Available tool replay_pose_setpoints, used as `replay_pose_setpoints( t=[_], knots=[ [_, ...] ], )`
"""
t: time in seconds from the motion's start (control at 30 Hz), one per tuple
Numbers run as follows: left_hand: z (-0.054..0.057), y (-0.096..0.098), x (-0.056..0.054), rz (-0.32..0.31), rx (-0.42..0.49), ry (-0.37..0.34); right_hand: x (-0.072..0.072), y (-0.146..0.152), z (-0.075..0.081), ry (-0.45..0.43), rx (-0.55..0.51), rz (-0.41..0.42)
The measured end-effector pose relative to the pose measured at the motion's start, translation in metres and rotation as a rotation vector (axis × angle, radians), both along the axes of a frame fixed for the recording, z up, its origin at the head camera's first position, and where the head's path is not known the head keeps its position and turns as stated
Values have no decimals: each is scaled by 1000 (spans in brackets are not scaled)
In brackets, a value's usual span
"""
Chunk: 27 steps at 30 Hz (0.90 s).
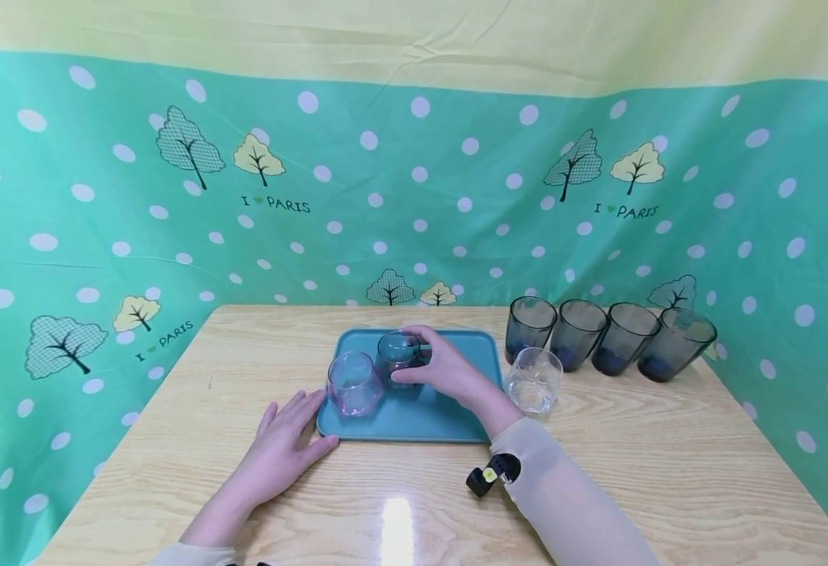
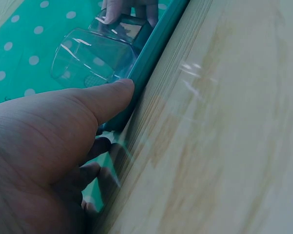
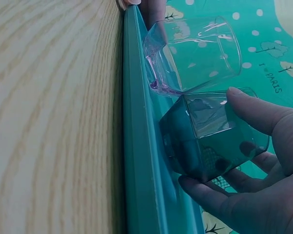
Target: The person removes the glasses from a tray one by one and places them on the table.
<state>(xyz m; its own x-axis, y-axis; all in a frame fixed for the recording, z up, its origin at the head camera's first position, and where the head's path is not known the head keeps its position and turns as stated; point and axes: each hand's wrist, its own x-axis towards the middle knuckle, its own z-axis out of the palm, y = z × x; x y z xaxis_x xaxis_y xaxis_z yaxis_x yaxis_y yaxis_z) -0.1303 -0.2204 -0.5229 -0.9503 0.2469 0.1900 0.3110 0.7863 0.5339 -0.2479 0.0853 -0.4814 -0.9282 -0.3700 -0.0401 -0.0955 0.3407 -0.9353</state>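
A blue rectangular tray (image 1: 442,417) lies on the wooden table. On its left part stands a pinkish clear glass (image 1: 354,385), and right beside that is a dark grey-blue glass (image 3: 210,131) with a faceted base. My right hand (image 1: 449,365) grips this darker glass around its sides, thumb on one side and fingers on the other. At the tray's near left corner rests my left hand (image 1: 282,448), its fingers along the left edge and its thumb (image 2: 112,97) on the front rim. The left fingers look straight and relaxed.
A clear glass (image 1: 534,381) stands just right of the tray. Behind it, several tall dark grey tumblers (image 1: 576,334) form a row toward the table's back right. A green dotted cloth (image 1: 421,196) hangs behind and beside the table (image 1: 668,464).
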Motion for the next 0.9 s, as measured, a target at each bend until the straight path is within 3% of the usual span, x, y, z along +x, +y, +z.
replay_pose_setpoints(
  t=[0.6,0.9],
  knots=[
    [-2,-2,-1,4,5,-8,2,2,2,25,-13,-27],
    [-1,-2,0,5,8,-2,6,6,14,33,-24,-57]
  ],
)
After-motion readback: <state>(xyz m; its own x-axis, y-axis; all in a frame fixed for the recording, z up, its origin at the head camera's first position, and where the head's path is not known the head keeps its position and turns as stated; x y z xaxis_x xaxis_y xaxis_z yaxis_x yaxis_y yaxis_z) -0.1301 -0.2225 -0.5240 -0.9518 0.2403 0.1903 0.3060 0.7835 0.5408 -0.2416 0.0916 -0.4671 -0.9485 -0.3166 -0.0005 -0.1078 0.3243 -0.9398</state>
